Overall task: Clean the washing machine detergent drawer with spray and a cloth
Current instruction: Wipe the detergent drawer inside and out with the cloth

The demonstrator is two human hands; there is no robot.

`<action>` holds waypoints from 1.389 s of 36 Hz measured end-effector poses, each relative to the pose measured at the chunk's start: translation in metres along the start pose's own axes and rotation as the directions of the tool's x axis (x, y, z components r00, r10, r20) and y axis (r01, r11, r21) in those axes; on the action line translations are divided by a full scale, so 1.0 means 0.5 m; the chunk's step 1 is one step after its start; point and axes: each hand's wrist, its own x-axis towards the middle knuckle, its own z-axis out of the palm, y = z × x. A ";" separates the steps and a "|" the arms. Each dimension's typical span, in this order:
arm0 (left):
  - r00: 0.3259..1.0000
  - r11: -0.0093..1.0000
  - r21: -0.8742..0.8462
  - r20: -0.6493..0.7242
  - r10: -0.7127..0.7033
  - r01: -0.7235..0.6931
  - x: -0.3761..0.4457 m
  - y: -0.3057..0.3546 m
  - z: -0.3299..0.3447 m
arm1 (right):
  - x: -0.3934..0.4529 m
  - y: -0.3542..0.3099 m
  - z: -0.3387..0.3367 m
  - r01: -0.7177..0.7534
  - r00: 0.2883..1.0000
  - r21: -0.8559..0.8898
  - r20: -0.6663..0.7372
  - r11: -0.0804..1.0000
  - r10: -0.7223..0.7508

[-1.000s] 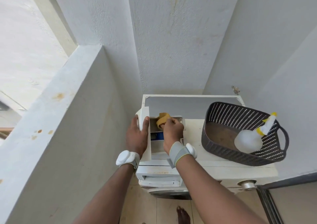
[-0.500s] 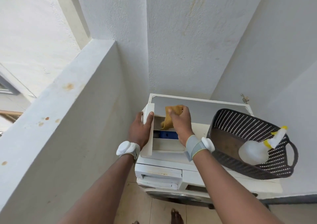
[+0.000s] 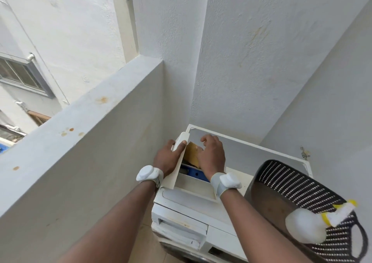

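A: Nearest the camera, what is sitting in the dark basket (image 3: 281, 182)?

B: The spray bottle (image 3: 308, 227) is lying there on its side, well apart from both hands, so spraying is not the step in hand.

A: And just beyond it, on top of the washing machine (image 3: 219, 234)?

B: The left hand (image 3: 168, 159) is gripping the raised white lid (image 3: 179, 162), thumb curled over its front face, keeping the detergent drawer (image 3: 193, 180) compartment exposed. The right hand (image 3: 211, 155) is lying over the yellow cloth (image 3: 192, 153), fingers bent and spread; whether it is pinching the cloth or only pressing it down, I cannot tell.

A: What is different from a second ago?

B: The cloth is sitting farther back now. It was bunched near the front of the opening, then lifted, and the right hand is now carrying it toward the rear, past the blue insert (image 3: 198, 175).

A: Meaning?

B: I judge the wiping is moving on to the back of the compartment, with the front probably already covered.
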 end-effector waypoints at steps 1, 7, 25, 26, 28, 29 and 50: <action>1.000 1.000 -0.005 0.003 -0.015 0.015 0.004 -0.004 -0.007 | -0.010 0.001 -0.002 -0.024 1.000 0.020 0.001 1.000 0.024; 0.997 0.996 -0.054 -0.024 -0.077 0.076 -0.001 -0.031 -0.029 | -0.076 0.022 0.031 0.033 0.981 -0.040 0.190 0.999 -0.025; 1.000 0.999 -0.037 0.006 -0.022 0.022 -0.007 -0.023 -0.017 | -0.096 -0.009 0.093 0.187 0.916 -0.066 0.373 0.980 -0.150; 1.000 0.999 -0.037 0.015 -0.026 0.027 -0.006 -0.024 -0.014 | -0.097 -0.008 0.092 0.211 0.912 -0.108 0.380 0.971 -0.156; 0.999 0.998 -0.046 0.014 -0.032 0.033 -0.005 -0.024 -0.013 | -0.100 -0.014 0.090 0.239 0.924 -0.233 0.353 0.943 -0.147; 0.999 0.999 -0.042 0.015 -0.029 0.030 -0.003 -0.024 -0.012 | -0.104 -0.022 0.089 0.223 0.941 -0.258 0.310 0.940 -0.139; 1.000 0.998 -0.067 0.026 -0.005 0.006 -0.001 -0.026 -0.020 | -0.065 0.053 0.028 0.002 0.930 -0.327 0.348 0.945 0.119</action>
